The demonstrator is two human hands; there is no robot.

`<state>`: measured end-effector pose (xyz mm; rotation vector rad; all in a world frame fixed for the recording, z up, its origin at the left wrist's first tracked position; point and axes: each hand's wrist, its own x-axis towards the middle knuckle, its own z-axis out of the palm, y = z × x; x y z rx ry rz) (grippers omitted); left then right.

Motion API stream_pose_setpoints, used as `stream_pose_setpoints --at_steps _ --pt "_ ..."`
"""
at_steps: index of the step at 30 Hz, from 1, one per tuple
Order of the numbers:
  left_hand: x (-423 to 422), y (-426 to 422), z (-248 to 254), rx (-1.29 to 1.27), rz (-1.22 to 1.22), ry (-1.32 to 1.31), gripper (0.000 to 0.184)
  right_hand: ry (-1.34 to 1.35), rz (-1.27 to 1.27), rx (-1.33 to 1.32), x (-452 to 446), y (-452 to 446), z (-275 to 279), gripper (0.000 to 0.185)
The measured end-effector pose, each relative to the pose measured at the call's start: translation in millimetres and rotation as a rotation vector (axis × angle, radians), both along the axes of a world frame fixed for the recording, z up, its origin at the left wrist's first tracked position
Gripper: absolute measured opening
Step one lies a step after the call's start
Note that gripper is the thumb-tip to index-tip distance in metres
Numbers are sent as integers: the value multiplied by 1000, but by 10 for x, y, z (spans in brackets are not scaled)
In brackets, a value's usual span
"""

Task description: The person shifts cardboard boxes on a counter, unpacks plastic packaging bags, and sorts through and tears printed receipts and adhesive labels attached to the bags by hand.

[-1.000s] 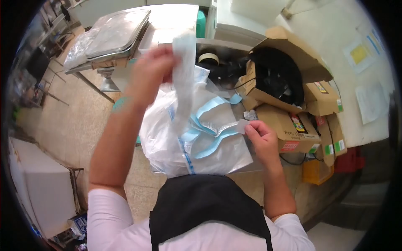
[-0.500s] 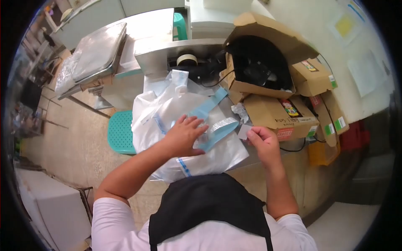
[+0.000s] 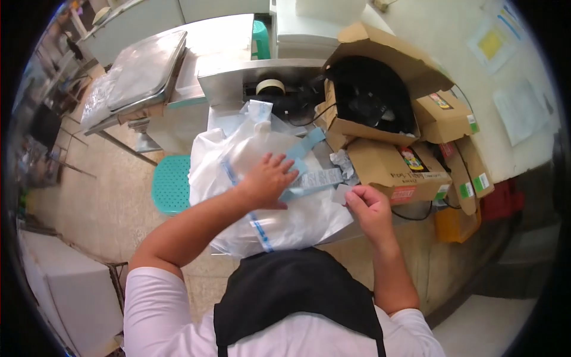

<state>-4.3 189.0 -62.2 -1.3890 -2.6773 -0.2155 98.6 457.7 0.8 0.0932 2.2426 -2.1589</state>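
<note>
The left hand (image 3: 270, 180) is held released, its fingers spread apart and its palm turned downward over a heap of white plastic bags (image 3: 214, 157); whether the palm is pressed against them cannot be told. Between the thumb and fingers of the right hand (image 3: 370, 211), a small pale piece (image 3: 341, 194) is pinched by its edge, just beside the end of a printed strip (image 3: 324, 177). A pale blue strip (image 3: 308, 143) is laid across the bags near the left hand's fingers, slanting up toward the boxes. The bags are spread over a metal table (image 3: 323, 154), in front of the person's black apron (image 3: 297, 285).

Just beyond the strips, a crumpled pale wad (image 3: 344, 163) is seen near the right hand. A roll of tape (image 3: 270, 87) is set behind the bags. To the right, dark contents (image 3: 369, 101) are held in a cardboard box (image 3: 351, 124) with a raised flap, and another box (image 3: 386, 163) is placed below it. To the left, a teal stool (image 3: 171, 184) is partly hidden by the bags
</note>
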Motion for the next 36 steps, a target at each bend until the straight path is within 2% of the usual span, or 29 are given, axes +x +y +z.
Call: stream_pose_setpoints --at_steps 3,4,6,8,11,12,15,18,22,25,28,31,32,36 --pt "2 134 -190 -137 126 -151 57 7 -29 3 52 29 -27 16" --pt "-50 150 -216 -146 167 -141 40 4 -33 7 75 44 -16 16" --pt "-167 130 -208 -96 184 -200 28 -5 -37 17 111 74 12 16" --pt "-275 92 -4 10 183 -265 18 -19 -60 22 126 76 8 15" --pt "-419 30 467 72 360 -497 24 -56 -29 6 152 59 -14 14" --pt "-500 -23 521 123 345 -473 29 -69 -7 -2 159 51 -20 14" --pt "-679 -45 723 236 511 -287 33 -73 90 102 175 -22 -105 14" --pt "-787 -138 725 167 379 148 53 -61 161 275 173 -169 -108 17" --pt "-245 -50 573 -2 284 -33 112 -8 179 453 152 -215 -100 15" --pt "194 -53 335 259 237 18 73 417 135 818 131 -263 -236 13" --pt "513 -82 77 227 151 -147 37 614 208 1025 83 -307 -455 12" --pt "578 -116 -227 92 166 -53 19 712 276 1071 35 -345 -656 11" --pt "553 -141 -306 63 200 -55 21 725 288 1062 16 -348 -687 11" --pt "592 -87 -307 270 345 -73 16 738 323 1055 -44 -387 -683 11"
